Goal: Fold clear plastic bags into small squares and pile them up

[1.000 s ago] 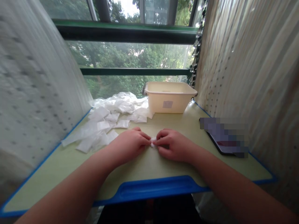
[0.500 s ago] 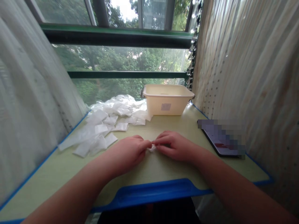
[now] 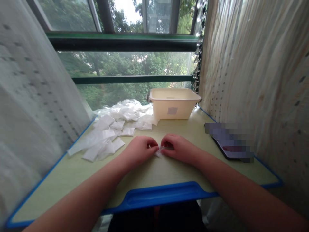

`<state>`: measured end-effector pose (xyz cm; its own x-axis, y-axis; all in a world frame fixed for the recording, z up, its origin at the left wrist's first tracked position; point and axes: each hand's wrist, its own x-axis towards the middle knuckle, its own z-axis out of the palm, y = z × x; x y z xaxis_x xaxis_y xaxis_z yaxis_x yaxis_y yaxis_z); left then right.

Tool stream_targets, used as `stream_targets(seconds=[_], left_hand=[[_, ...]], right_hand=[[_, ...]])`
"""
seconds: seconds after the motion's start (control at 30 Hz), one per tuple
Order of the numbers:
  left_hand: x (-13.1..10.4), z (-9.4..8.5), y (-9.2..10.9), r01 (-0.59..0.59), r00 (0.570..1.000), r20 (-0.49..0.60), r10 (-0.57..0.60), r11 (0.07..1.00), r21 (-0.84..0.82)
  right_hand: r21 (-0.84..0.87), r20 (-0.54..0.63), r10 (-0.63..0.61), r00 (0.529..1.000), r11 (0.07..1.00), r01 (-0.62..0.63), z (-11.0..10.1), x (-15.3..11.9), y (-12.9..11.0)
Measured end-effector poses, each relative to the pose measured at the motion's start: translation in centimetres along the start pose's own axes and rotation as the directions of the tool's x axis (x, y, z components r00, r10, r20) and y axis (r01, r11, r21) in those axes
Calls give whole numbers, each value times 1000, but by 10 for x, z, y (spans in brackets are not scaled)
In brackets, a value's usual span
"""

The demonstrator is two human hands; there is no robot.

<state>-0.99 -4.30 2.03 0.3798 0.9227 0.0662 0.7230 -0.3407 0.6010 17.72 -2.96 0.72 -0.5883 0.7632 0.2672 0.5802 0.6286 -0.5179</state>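
Both hands meet over the middle of the table, with a small whitish, see-through piece of plastic (image 3: 158,153) between their fingertips. My left hand (image 3: 141,149) is closed, thumb and forefinger pinching the piece from the left. From the right, my right hand (image 3: 178,147) pinches it in the same way, fingers curled. The piece lies low, near the table surface, and is partly hidden by the fingers. To the left of my left hand spreads a heap of white, see-through plastic packets (image 3: 103,137).
A cream plastic bin (image 3: 172,108) with a small label stands at the back, beside the heap. A dark phone (image 3: 227,145), partly blurred out, lies at the right. The light table (image 3: 173,175) has a blue edge, and curtains hang on both sides.
The fingers of both hands have bent into rounder pinches around the small plastic piece. The view has shifted slightly; bin, heap and phone stay in place on the table.
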Motion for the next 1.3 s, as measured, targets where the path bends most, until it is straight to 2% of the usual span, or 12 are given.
stream_targets(seconds=[0.17,0.3,0.5,0.7,0.93,1.07,1.2,1.3], left_hand=[[3,0,2,24,1000,-2,-25,994,-105],[2,-2,3,86,994,77,-74,982,-170],[1,-4,2,142,982,148,-120,980,-143],[0,-6,3,188,973,151,-175,979,-82],[1,-3,-1,290,953,166,-252,915,-279],[1,0,-1,329,944,159,-289,861,-389],[-1,0,3,270,962,137,-237,900,-342],[-1,-1,2,280,956,183,-228,897,-343]], right_hand=[[-11,-1,-10,1000,1000,10,0,0,-2],[-9,-17,12,1000,1000,-12,3,1,-2],[-12,-14,-31,999,999,31,4,1,-1],[-22,-3,-21,1000,1000,21,4,1,-2],[-12,-19,-22,1000,1000,22,4,2,-4],[37,25,-21,999,999,20,-3,-1,-4],[45,92,-52,994,998,48,-9,-3,-2],[68,119,-53,992,997,45,-10,-3,1]])
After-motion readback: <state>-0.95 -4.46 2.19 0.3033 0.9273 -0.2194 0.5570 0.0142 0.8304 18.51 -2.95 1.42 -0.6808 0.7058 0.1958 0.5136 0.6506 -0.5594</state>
